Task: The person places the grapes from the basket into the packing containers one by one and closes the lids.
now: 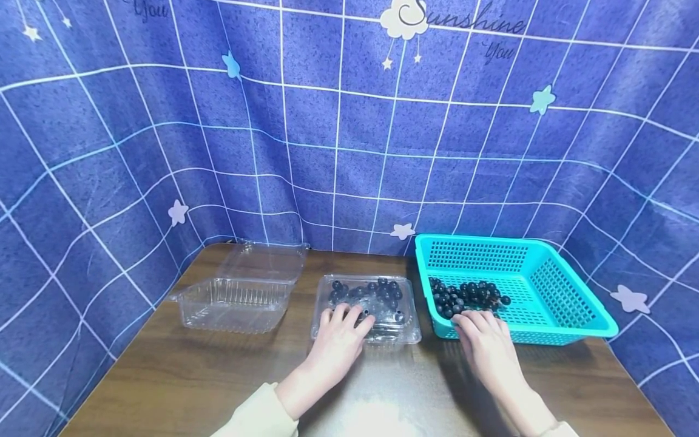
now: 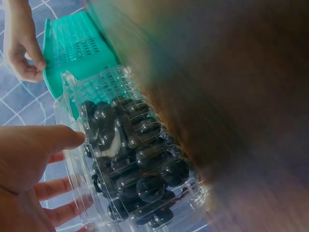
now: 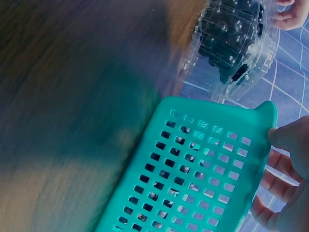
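Note:
A clear plastic clamshell box [image 1: 382, 331], its lid down, holds dark grapes [image 2: 130, 169]. My left hand [image 1: 341, 337] rests on the lid with fingers spread, the thumb near the front edge. To the right, a turquoise perforated basket [image 1: 551, 332] contains a bunch of dark grapes [image 1: 472, 294] in its left part. My right hand [image 1: 486, 343] holds the basket's near rim close to the left corner. In the right wrist view its thumb [image 3: 285, 137] touches the rim from outside, and the fingertips are partly hidden behind the wall.
A second clear clamshell box [image 1: 232, 309] stands at the left with its lid raised. All of these are on a brown wooden table [image 1: 180, 388]. A blue checked curtain [image 1: 360, 152] with stars hangs right behind the table.

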{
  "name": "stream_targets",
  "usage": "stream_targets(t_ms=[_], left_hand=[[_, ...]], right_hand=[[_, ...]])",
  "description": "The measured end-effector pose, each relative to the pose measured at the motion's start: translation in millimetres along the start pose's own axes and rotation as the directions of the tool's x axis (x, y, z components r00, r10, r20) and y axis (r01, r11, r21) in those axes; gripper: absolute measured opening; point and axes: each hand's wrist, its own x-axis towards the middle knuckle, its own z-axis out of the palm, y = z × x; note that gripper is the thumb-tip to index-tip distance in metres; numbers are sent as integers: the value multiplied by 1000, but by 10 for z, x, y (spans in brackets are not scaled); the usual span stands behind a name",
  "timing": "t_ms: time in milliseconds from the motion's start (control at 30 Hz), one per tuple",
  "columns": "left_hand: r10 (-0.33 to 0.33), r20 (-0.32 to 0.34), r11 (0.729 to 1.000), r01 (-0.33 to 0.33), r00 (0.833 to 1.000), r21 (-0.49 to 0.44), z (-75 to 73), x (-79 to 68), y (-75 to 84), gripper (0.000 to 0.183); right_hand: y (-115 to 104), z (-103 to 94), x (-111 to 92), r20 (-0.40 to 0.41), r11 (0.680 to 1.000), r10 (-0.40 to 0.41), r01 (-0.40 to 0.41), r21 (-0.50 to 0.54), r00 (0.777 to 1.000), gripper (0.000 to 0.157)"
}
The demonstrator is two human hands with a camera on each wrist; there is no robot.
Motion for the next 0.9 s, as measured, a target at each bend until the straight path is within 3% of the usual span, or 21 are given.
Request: stream_targets(t_ms=[433, 600, 900], left_hand=[[0, 29, 1000, 1, 1000, -11, 74, 74, -79, 46], [8, 45, 1000, -7, 999, -14, 93, 111, -122, 44], [31, 34, 999, -31, 999, -10, 132, 162, -193, 43]], right_hand=[[9, 23, -27, -22, 1000, -1, 1, 8, 1000, 17], [8, 22, -30, -21, 1000, 4, -4, 10, 1000, 23], [5, 32, -36, -12, 1000, 16, -16, 5, 1000, 21]])
